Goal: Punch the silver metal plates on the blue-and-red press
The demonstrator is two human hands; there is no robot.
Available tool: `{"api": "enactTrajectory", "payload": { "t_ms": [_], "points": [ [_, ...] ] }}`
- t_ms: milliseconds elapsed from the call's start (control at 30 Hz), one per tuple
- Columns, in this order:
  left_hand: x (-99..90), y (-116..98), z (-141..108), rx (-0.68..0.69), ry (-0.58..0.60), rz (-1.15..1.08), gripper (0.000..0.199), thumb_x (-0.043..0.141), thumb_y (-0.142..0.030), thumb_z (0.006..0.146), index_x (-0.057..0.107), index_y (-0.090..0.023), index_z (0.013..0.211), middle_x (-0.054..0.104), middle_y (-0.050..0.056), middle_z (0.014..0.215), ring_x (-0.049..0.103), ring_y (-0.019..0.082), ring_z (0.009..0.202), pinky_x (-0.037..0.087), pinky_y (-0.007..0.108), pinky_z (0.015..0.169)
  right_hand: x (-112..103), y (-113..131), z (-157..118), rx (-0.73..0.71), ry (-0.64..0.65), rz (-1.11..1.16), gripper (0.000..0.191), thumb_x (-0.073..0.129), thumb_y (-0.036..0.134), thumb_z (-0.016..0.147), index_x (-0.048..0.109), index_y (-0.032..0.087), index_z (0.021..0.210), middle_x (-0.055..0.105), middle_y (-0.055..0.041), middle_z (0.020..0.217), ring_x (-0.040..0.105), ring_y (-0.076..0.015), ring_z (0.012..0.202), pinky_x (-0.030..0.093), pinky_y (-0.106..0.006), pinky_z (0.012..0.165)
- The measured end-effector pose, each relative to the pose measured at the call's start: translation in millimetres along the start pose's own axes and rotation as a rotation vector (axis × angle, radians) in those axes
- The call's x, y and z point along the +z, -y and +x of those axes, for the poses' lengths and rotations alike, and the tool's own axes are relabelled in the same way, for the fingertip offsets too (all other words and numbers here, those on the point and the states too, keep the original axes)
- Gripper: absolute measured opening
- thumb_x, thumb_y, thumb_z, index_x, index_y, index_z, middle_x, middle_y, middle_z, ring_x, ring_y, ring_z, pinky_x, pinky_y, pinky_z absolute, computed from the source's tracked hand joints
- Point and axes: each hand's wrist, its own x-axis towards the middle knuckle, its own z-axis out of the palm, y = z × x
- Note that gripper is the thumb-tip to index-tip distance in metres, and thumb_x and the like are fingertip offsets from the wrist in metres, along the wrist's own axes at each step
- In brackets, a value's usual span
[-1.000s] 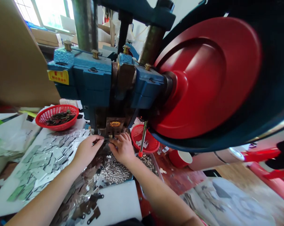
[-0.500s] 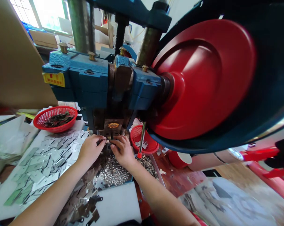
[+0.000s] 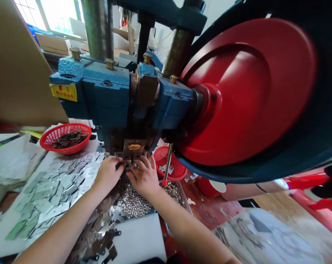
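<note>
At the die of a blue punch press, my left hand has its thumb and forefinger pinched together. What they hold, if anything, is too small and hidden to make out. My right hand is just right of the die with its fingers apart, and I see nothing held in it. Between the hands the press's ram block comes down close to the fingertips. Below them lies a heap of small shiny metal parts. Flat metal plates are spread on the left.
A red basket of dark metal pieces stands at left, and another red basket sits behind my right hand. A lever with a red tip hangs beside that hand. The big red flywheel fills the upper right. White foam lies in front.
My right hand's fingers have spread and lifted slightly from the die. My left hand stays about where it was. The view has shifted slightly.
</note>
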Motion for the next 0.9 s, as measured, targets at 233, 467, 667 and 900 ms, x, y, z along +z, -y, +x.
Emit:
{"api": "enactTrajectory", "payload": {
  "t_ms": [233, 467, 667, 900],
  "points": [
    [3.5, 2.8, 1.4, 0.029, -0.009, -0.039, 0.026, 0.048, -0.029, 0.08, 0.069, -0.017, 0.089, 0.066, 0.009, 0.096, 0.06, 0.023, 0.095, 0.045, 0.037, 0.09, 1.0, -2.6, 0.9, 0.052, 0.023, 0.071, 0.025, 0.052, 0.041, 0.089, 0.065, 0.029, 0.107, 0.064, -0.0022, 0.113, 0.045, -0.0252, 0.119, 0.017, -0.053, 0.109],
    [1.0, 1.9, 0.0, 0.041, -0.015, -0.064, 0.024, 0.049, -0.03, 0.08, 0.07, -0.019, 0.086, 0.067, 0.007, 0.095, 0.06, 0.023, 0.094, 0.045, 0.038, 0.09, 1.3, -5.9, -1.5, 0.071, -0.008, 0.16, 0.027, 0.051, 0.035, 0.09, 0.063, 0.025, 0.112, 0.063, -0.0035, 0.115, 0.046, -0.0234, 0.118, 0.026, -0.047, 0.107],
    [3.0, 3.1, 0.9, 0.042, -0.01, -0.085, 0.024, 0.05, -0.03, 0.079, 0.07, -0.019, 0.087, 0.067, 0.007, 0.097, 0.061, 0.023, 0.095, 0.046, 0.038, 0.091, -0.6, -3.4, -2.0, 0.013, 0.043, 0.046, 0.025, 0.051, 0.039, 0.09, 0.064, 0.03, 0.11, 0.062, -0.0025, 0.116, 0.044, -0.026, 0.118, 0.019, -0.053, 0.107],
    [-1.0, 2.0, 2.8, 0.016, -0.011, -0.103, 0.023, 0.05, -0.03, 0.079, 0.067, -0.019, 0.089, 0.066, 0.007, 0.096, 0.06, 0.023, 0.096, 0.046, 0.037, 0.091, -0.4, -4.0, 1.1, 0.075, -0.044, 0.191, 0.02, 0.054, 0.032, 0.088, 0.066, 0.024, 0.103, 0.064, -0.0053, 0.11, 0.049, -0.0237, 0.113, 0.031, -0.046, 0.104]
  ]
}}
